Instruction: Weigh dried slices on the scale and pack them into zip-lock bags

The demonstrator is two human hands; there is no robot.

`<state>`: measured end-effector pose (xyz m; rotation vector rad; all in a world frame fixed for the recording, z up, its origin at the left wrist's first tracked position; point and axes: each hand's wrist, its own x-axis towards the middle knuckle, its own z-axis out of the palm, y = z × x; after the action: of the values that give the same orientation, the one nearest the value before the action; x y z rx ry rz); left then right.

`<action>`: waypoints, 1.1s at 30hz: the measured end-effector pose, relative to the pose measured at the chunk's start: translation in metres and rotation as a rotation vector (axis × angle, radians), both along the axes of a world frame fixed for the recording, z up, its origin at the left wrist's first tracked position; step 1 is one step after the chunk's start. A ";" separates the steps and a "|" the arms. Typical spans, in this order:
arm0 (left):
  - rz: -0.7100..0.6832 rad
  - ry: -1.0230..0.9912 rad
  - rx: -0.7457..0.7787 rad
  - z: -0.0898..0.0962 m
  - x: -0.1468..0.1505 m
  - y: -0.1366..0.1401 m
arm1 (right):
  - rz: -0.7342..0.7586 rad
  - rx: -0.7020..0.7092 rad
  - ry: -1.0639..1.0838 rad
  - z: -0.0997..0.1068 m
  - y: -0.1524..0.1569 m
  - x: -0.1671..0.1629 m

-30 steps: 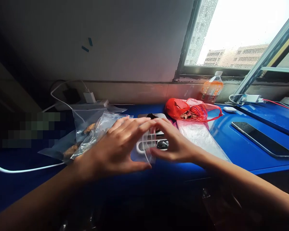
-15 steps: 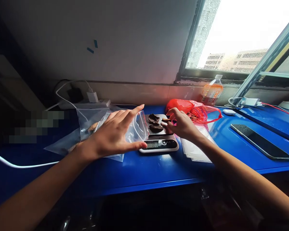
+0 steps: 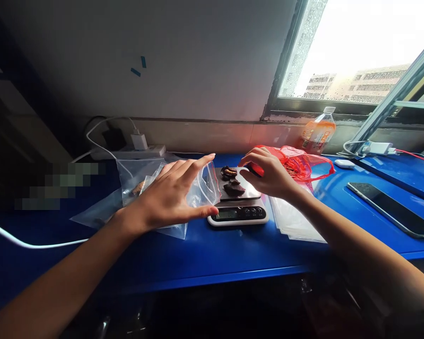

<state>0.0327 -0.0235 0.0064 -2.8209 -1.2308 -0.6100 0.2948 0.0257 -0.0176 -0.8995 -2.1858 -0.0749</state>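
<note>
A small white kitchen scale stands on the blue table, with dark dried pieces on its platform. My left hand lies just left of the scale and holds a clear zip bag, fingers spread along its top and thumb under its mouth. My right hand hovers over the right side of the platform. Its fingertips are curled together around something dark, apparently one of the dried pieces.
A red plastic bag with more pieces lies behind the scale. Empty zip bags are stacked to its right, filled bags to the left. A phone, an orange bottle, a power strip and a white cable are around.
My hands parted from in front of the scale: the left drew the bag to the left, and the right reached onto the platform and closed its fingers there. Fewer pieces show on the platform.
</note>
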 end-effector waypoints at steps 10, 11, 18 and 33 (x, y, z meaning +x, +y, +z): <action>0.010 0.035 0.048 -0.004 0.001 0.000 | -0.062 -0.064 -0.199 -0.007 -0.013 -0.007; 0.013 0.046 0.055 -0.005 0.001 0.000 | -0.060 -0.068 -0.193 -0.007 -0.012 -0.007; 0.013 0.073 0.036 -0.005 0.003 0.000 | -0.078 -0.140 -0.106 -0.013 -0.011 -0.008; 0.011 0.065 -0.002 -0.003 0.005 -0.003 | -0.193 -0.141 -0.119 -0.018 -0.003 -0.021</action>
<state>0.0375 -0.0267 0.0034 -2.8093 -1.2351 -0.5125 0.2733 0.0227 -0.0353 -1.2126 -2.2287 -0.0702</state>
